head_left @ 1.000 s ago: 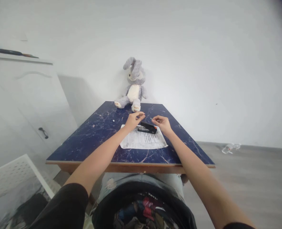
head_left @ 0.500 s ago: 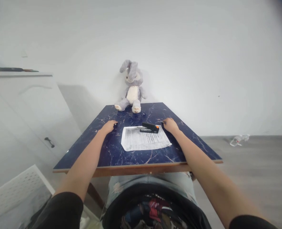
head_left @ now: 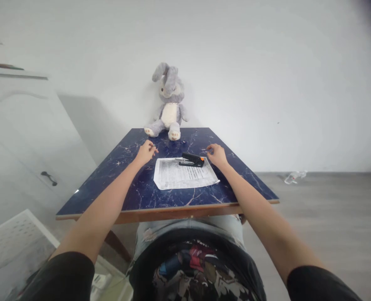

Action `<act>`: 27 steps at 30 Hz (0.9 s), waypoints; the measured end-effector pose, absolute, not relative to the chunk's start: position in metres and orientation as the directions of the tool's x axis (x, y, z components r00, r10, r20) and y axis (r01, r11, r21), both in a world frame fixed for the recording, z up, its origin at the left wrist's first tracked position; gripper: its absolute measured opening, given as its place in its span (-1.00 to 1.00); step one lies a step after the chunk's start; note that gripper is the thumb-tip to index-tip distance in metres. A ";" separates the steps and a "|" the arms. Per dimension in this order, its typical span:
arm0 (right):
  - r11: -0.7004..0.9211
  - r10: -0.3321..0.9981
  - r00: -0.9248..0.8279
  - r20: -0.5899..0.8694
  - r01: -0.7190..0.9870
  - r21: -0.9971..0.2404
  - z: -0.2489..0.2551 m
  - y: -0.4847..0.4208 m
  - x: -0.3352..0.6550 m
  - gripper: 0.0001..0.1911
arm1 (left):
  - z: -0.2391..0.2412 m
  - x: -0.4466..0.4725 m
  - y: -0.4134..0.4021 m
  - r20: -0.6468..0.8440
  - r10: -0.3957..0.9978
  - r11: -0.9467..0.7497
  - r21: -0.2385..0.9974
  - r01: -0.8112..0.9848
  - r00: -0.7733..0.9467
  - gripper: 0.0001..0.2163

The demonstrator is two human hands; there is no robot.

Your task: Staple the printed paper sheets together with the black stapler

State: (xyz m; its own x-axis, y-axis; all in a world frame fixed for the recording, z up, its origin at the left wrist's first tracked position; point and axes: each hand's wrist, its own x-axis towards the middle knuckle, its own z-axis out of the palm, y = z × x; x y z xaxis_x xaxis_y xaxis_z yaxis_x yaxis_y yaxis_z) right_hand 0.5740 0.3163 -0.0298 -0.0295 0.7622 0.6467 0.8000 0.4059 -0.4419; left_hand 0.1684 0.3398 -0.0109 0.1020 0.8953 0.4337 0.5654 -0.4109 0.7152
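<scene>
Clock centred on the paper (head_left: 176,178), 12 pointing away from you. Stapler (head_left: 191,161) lies on the paper toward 1, orange part to the right, a silver part projecting toward 9. Your left hand (head_left: 146,152) is at 10, fingers loosely curled; your right hand (head_left: 217,154) is at 2, just beside the stapler. Whether either grip pinches something small, cannot tell; neither holds the stapler. Risks, judged: a pull on the paper would drag the stapler along; the paper's lifted corner at 4 could snag under your right forearm; a tiny piece, if pinched, could drop and be lost against the veined tabletop (head_left: 113,165). Edges: near edge at 6, under both forearms; right edge close outside your right arm. Room: strip at 6 below the paper; wider at 9; at 12 the rabbit (head_left: 169,110) limits reach.
</scene>
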 end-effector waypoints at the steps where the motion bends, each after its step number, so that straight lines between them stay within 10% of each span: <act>1: 0.453 0.757 -0.044 0.652 0.754 -0.475 -0.028 0.314 0.571 -0.83 | -0.010 0.178 0.337 0.431 0.896 -0.428 0.769 0.474 0.110 -0.93; 11: 0.718 0.696 -0.530 0.485 0.505 -0.478 -0.025 0.296 0.540 -0.54 | -0.012 0.213 0.317 0.462 0.825 -0.560 0.597 0.574 0.325 -0.74; 27: 0.746 0.666 -0.563 0.489 0.512 -0.427 -0.025 0.299 0.541 -0.57 | -0.014 0.259 0.297 0.531 0.770 -0.625 0.516 0.585 0.355 -0.78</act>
